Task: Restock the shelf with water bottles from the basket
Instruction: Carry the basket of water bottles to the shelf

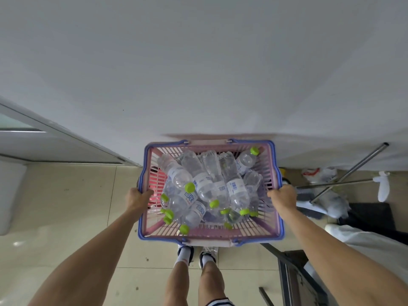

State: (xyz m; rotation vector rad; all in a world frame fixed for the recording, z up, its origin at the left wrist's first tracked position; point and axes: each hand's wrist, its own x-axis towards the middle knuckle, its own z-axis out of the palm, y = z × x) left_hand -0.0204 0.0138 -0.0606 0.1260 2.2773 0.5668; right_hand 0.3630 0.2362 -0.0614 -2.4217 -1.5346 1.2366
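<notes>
- The single head-worn view looked steeply down from above the person's own arms and legs.
- It faced a white wall (pixel 198 62) beyond both hands.
- The left hand (pixel 137 198) and right hand (pixel 283 195) sat near mid-frame, fairly close, with the basket (pixel 278 219) between them.
- Wide-angle bending curved the tiled floor (pixel 66 217) left of the left hand.

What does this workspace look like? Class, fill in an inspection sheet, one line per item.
Surface: tiled floor, speckled with marks.
Job's things: pink basket with blue rim, full of water bottles with green caps, lying jumbled; no shelf in view.
Clutter: metal poles, plastic bags at right.
Grips: left hand and right hand each hold a basket side.
Cables: nothing seen.
Surroundings: white wall ahead.
</notes>
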